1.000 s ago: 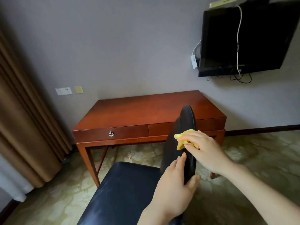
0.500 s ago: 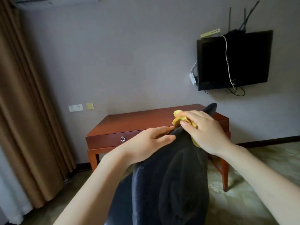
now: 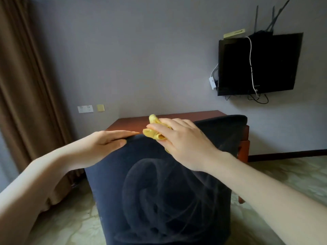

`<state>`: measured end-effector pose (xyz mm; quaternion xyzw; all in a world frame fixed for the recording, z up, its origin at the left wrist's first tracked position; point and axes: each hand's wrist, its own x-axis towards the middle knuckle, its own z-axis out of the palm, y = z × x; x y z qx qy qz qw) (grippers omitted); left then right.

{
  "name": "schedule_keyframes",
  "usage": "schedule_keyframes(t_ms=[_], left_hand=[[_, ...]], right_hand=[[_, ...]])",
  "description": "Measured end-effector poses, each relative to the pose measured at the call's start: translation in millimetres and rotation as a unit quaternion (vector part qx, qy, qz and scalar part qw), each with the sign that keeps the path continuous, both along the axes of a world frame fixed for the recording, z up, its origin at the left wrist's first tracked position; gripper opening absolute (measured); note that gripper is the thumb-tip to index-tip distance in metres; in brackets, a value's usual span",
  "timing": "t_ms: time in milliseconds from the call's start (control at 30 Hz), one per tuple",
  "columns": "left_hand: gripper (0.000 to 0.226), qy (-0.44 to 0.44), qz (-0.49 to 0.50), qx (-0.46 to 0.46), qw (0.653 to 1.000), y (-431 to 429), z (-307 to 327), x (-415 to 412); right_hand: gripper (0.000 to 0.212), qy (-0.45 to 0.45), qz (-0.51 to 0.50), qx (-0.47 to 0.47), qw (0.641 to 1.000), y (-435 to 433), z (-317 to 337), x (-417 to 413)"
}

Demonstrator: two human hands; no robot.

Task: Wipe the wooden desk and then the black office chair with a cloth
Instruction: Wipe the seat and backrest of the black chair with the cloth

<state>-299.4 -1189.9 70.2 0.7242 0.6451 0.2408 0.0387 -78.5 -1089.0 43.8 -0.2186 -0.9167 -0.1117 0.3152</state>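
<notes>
Two hands share this job, each placed for its own reason. My left hand lies along the top edge of the black office chair. Its fingers are straight and flat over the rim, and the thumb rests on the near face of the backrest. It grips nothing. I put it there, I judge, to steady the chair so it does not turn under the rubbing.

My right hand has its fingers bent over the yellow cloth. The cloth is bunched into a wad and pressed on that same top edge, just beside my left hand. A wad gives a thick pad that sits on a narrow rim better than a flat sheet would.

The backrest faces me with pale swirled streaks across it. Whether they are dust or wipe marks I cannot tell.

The wooden desk stands against the wall behind the chair, mostly hidden by the backrest. With the cloth on the chair, I take the work to be in the chair stage, and the broad face below needs passes next.
</notes>
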Motion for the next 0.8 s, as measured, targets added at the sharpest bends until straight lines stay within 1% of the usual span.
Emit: schedule_keyframes(t_ms=[67,133,200,267,300,367,433,500,600,700,800], left_hand=[[0.044,0.005,0.027,0.013,1.000,-10,0,-12],[0.046,0.030,0.062,0.034,0.997,-18,0,-22],[0.039,0.102,0.118,0.070,0.985,-22,-2,-27],[0.034,0.165,0.183,0.127,0.961,-22,-8,-26],[0.035,0.167,0.194,0.159,0.954,-20,-11,-21],[0.042,0.140,0.182,0.197,0.953,-17,-12,-1],[0.058,0.109,0.169,0.206,0.958,-10,-14,21],[0.074,0.086,0.177,0.216,0.956,-1,-23,42],[0.070,0.090,0.208,0.224,0.948,15,-47,67],[0.071,0.140,0.252,0.250,0.925,23,-65,73],[0.063,0.158,0.248,0.276,0.915,23,-69,68]], right_hand=[[0.040,-0.011,0.007,0.015,1.000,-6,2,-6],[0.039,-0.010,0.015,0.029,0.999,-13,2,-12],[0.039,-0.006,0.025,0.033,0.999,-18,1,-18],[0.038,0.000,0.029,0.031,0.999,-21,1,-24],[0.038,0.003,0.027,0.029,0.999,-22,2,-26],[0.038,0.008,0.019,0.030,0.999,-23,4,-30],[0.038,0.010,0.012,0.034,0.999,-21,4,-30],[0.041,0.012,0.010,0.034,0.999,-17,3,-22],[0.052,0.035,-0.014,0.016,0.999,-2,-7,7],[0.054,0.104,-0.058,-0.008,0.993,16,-24,42],[0.053,0.181,-0.105,-0.046,0.977,34,-41,71]])
